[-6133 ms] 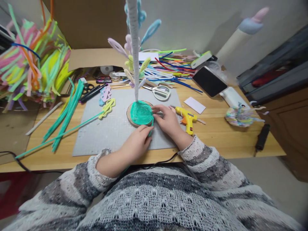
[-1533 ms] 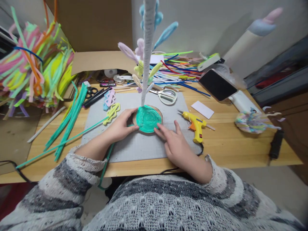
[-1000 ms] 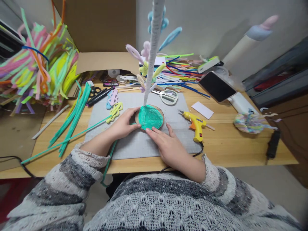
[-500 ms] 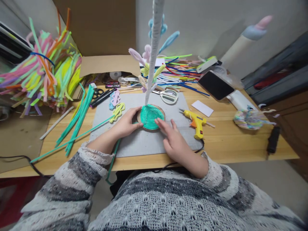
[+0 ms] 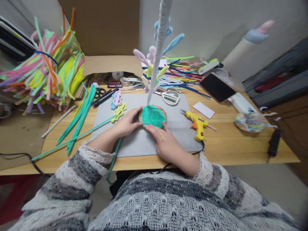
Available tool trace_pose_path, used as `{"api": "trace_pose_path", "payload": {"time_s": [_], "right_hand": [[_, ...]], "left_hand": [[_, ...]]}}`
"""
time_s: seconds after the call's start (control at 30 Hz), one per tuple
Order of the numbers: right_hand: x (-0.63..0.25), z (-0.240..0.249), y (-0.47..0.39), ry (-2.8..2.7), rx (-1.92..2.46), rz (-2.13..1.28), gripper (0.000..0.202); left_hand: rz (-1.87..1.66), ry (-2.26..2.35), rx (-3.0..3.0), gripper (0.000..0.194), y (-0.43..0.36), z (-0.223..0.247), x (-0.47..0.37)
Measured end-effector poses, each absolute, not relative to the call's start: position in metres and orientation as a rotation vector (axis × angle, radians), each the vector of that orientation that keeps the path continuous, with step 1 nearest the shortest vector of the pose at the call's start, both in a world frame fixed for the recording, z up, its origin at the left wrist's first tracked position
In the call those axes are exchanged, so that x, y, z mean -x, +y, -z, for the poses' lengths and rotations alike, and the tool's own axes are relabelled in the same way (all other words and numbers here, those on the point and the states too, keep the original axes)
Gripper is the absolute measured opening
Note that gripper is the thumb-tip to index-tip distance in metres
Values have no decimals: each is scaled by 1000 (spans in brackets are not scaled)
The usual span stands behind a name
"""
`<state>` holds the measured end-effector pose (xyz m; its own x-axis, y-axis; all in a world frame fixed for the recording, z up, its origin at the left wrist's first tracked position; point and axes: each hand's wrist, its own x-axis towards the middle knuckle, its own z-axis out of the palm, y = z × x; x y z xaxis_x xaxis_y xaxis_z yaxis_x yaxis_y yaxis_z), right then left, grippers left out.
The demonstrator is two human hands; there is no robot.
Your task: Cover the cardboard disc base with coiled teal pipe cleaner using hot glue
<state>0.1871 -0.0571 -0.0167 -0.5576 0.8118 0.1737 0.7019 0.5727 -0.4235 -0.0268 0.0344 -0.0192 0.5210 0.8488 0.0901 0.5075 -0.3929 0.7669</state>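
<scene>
A round wooden base (image 5: 164, 113), its top covered by a coiled green pipe cleaner (image 5: 154, 116), lies on a grey board (image 5: 141, 146). From its back edge rises a tall white-wrapped stem (image 5: 157, 54) with pastel pipe-cleaner loops, some yellow (image 5: 149, 70) and some blue (image 5: 174, 43). My left hand (image 5: 127, 124) clasps the base's left side between thumb and fingers. At the front edge, my right hand (image 5: 167, 142) rests its outstretched fingers on the green coil. A green pipe-cleaner end (image 5: 115, 158) trails below my left wrist toward the table's front edge.
To the right lie a yellow glue gun (image 5: 197, 124) with its cord, a white card (image 5: 203, 110) and a phone (image 5: 218, 87). Scissors (image 5: 170, 97) sit behind the base. Green pipe cleaners (image 5: 80, 120) and a large colourful bundle (image 5: 48, 70) occupy the left.
My right hand has slid left along the coil's front edge, toward my left thumb. My left hand keeps its hold on the base. The whole view has shifted slightly.
</scene>
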Motion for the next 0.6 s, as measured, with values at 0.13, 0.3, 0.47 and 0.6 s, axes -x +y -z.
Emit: {"api": "trace_pose_path", "payload": {"time_s": [0.13,0.3,0.47,0.6], "right_hand": [[-185,16,-57,-2472,1228,-406,71],[-181,11,-58,-2499,1264,-372,66],[-179,8,-61,-2529,1255,-361,60],[-183,8,-61,-2460,1235,-509,69]], "left_hand": [[-666,1102,-2046,73,35,21,26],[-693,1120,-2041,69,35,22,26],[-706,1135,-2037,70,34,23,25],[-703,1134,-2044,69,34,21,25]]}}
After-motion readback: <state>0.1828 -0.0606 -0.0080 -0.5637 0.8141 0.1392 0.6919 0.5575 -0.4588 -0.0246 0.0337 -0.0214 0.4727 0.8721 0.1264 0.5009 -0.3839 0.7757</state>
